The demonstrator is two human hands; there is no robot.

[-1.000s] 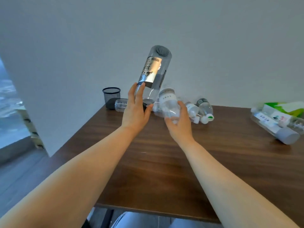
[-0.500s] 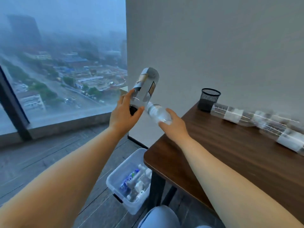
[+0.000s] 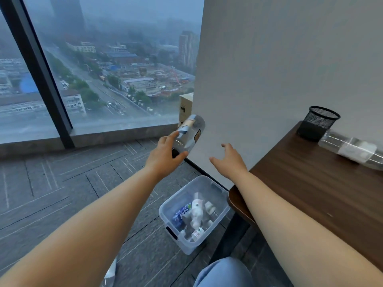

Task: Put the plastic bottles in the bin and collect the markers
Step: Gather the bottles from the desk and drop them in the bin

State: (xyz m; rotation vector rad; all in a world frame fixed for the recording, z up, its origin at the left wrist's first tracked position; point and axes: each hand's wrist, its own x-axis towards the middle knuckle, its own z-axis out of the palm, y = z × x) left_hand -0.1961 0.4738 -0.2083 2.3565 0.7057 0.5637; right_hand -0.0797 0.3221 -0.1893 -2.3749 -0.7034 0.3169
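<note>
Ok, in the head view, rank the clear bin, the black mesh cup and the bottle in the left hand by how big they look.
1. Largest by far: clear bin.
2-3. The held bottle and mesh cup look about alike, and their nearness to the camera may differ, so unranked.

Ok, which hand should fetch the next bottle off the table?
Right. The right hand is empty, fingers spread, and is on the table side, nearer the lying bottle. The left hand grips a large bottle, not yet dropped in the bin.
</note>
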